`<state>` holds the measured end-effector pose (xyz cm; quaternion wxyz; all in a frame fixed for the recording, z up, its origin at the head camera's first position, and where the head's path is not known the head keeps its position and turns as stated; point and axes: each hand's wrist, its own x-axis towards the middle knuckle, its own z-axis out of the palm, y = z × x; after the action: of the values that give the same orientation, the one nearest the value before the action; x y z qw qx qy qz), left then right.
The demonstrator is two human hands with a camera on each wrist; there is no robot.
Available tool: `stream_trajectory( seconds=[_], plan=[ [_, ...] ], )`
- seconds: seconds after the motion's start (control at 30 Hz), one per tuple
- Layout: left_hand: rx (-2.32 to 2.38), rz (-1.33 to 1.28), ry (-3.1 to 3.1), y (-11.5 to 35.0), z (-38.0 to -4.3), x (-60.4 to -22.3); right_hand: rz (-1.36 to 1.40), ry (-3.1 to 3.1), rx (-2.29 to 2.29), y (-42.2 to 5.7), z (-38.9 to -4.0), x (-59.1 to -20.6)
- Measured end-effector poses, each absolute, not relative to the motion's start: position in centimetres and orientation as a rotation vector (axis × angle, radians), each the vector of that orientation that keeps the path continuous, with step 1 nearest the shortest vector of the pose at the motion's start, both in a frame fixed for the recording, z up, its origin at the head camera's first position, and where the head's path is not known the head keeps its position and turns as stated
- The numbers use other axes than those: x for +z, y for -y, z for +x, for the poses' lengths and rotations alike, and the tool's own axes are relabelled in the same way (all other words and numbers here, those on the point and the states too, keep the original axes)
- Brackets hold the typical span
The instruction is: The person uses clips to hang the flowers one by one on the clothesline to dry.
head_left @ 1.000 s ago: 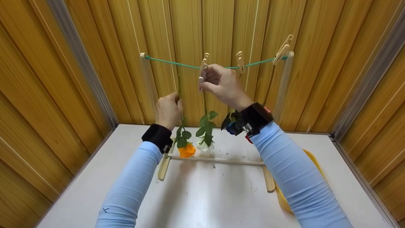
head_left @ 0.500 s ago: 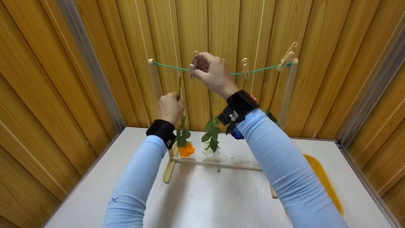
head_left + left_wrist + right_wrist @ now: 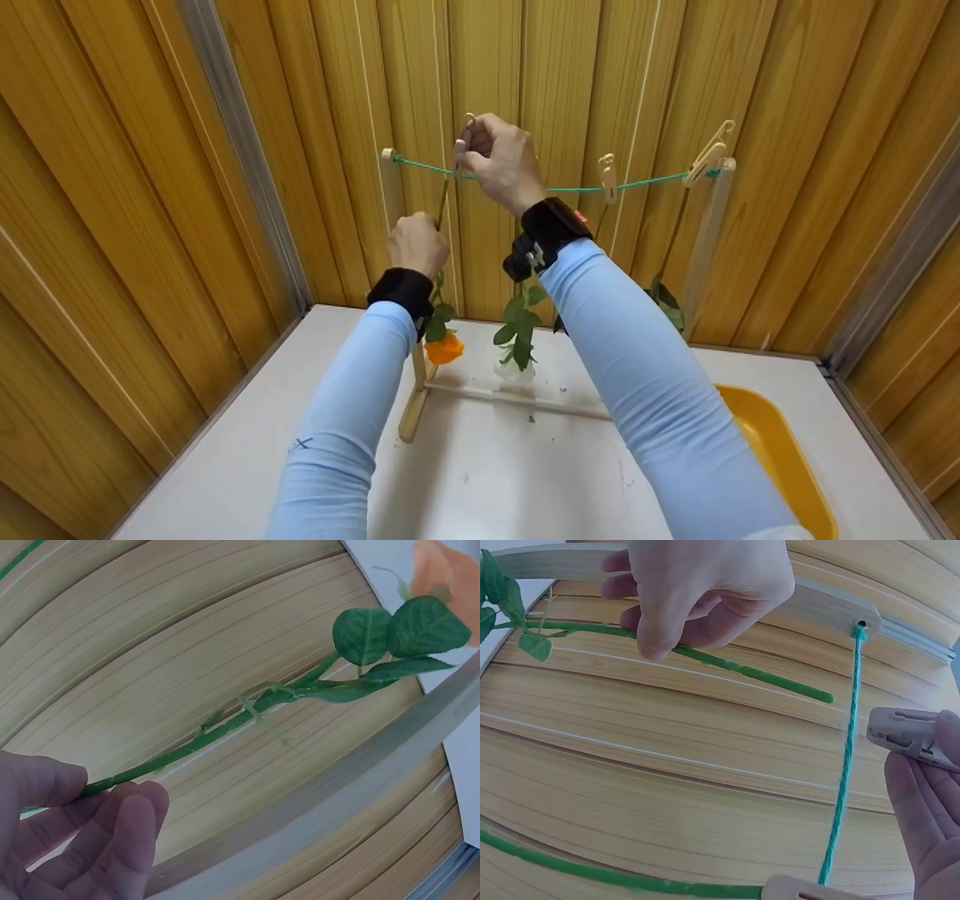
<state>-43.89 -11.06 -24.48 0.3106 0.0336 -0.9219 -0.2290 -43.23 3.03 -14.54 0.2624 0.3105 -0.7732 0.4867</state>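
My left hand [image 3: 420, 241] pinches the green stem [image 3: 172, 754] of an orange artificial rose [image 3: 445, 349], which hangs bloom down. The stem's cut end points up close to the teal cord [image 3: 847, 757]. My right hand [image 3: 506, 165] holds a light beige clothespin [image 3: 907, 731] between thumb and fingers, beside the cord and apart from the stem in the right wrist view. Another clothespin [image 3: 802, 889] on the cord grips a second stem [image 3: 630, 881]. A white rose [image 3: 514, 366] hangs bloom down just right of the orange one.
The cord runs between two upright posts of a wooden rack [image 3: 709, 240]. Further right on it are two more clothespins, one mid-cord [image 3: 607, 180] and one by the right post [image 3: 706, 161], with stems below. A yellow tray [image 3: 780, 465] stands on the white table [image 3: 480, 480].
My right hand has moved left and up along the cord with the clothespin, away from the white rose's stem. My left hand keeps hold of the orange rose's stem. The head view has shifted.
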Motion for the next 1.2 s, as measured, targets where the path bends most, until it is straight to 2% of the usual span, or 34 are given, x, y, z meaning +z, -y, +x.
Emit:
stream_trajectory(
  seconds=[0.5,1.2],
  plan=[
    [-0.811,0.071,2.378,9.9,-43.7,-23.7,0.714,2.118,1.353,-2.2,-44.0,-14.1],
    [-0.865,-0.049,2.352,9.0,-43.3,-22.5,0.735,2.156,1.337,-2.1,-43.9,-14.3]
  ],
)
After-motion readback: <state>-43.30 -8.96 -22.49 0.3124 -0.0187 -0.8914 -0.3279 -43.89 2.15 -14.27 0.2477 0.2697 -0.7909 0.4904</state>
